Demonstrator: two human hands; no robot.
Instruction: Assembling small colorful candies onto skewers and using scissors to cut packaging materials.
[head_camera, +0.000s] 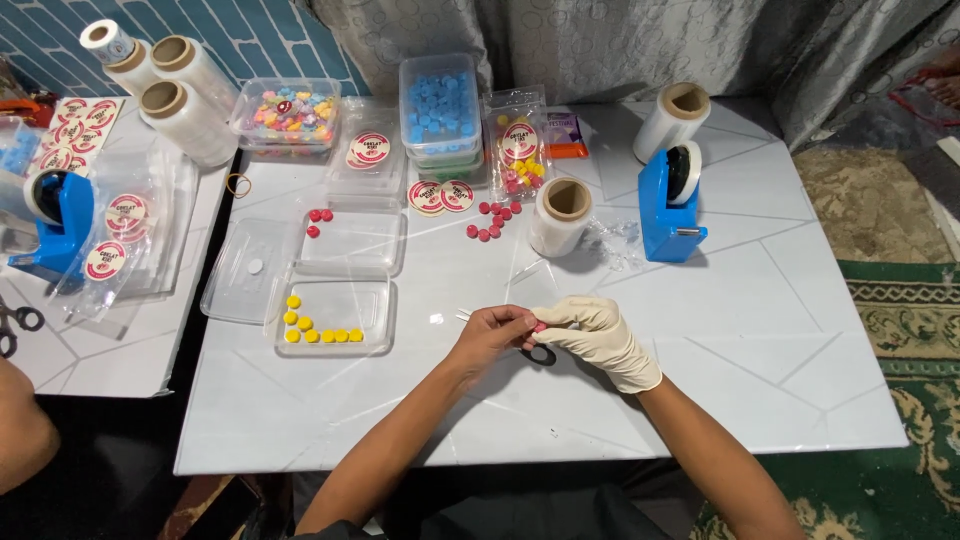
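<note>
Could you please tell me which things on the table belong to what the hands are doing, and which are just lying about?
In use:
left hand
gloved right hand
red piece pinched between them
loose red pieces
tray of yellow pieces

Lying about:
blue tape dispenser
film rolls
scissors

a small pink-red disc (540, 327), mostly hidden, sits pinched above the white table, beside a dark ring (541, 354).

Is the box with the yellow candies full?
No. The clear box holds only a few yellow candies along its left and front edges.
</note>
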